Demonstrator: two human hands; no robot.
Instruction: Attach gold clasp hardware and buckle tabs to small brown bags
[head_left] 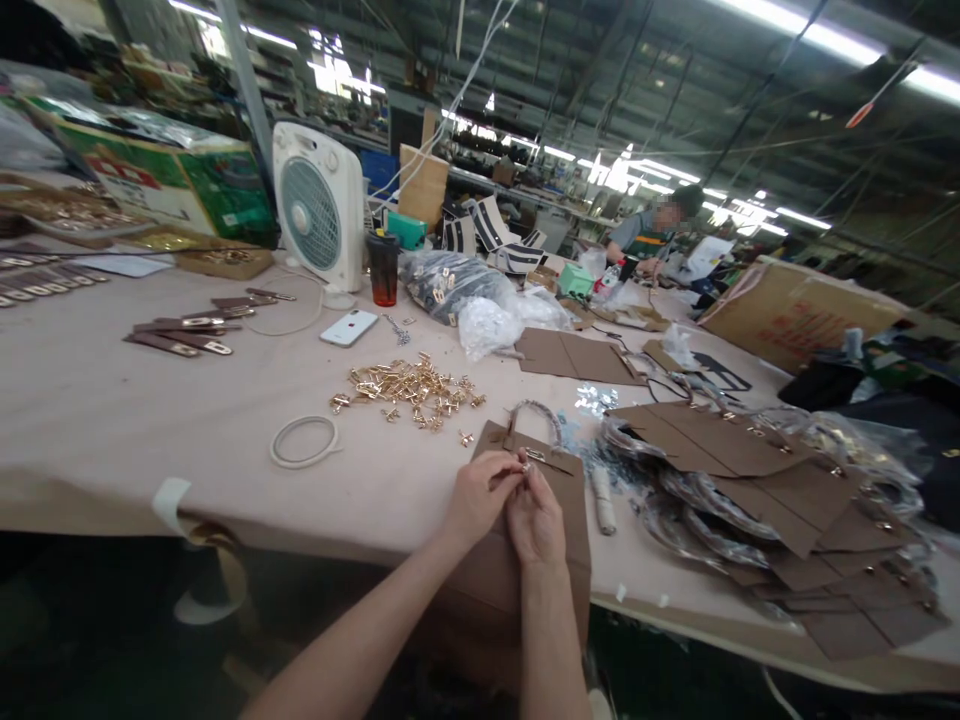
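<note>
A brown leather bag (pixel 559 520) with a curved handle stands at the table's near edge, leaning toward me. Both my hands are over its front. My left hand (pixel 480 495) pinches something small at the bag's metal clasp (pixel 535 456). My right hand (pixel 536 520) is closed beside it, fingertips touching the same spot. What the fingers hold is too small to name. A heap of small gold metal fittings (pixel 411 388) lies on the table just beyond the bag.
Stacked brown bag panels (pixel 757 480) wrapped in plastic lie to the right. A white tape ring (pixel 304 441), a white phone (pixel 349 327), a dark cup (pixel 383 268), a white fan (pixel 319 205) and brown straps (pixel 187 335) sit further left. Another person (pixel 652 235) works at the far end.
</note>
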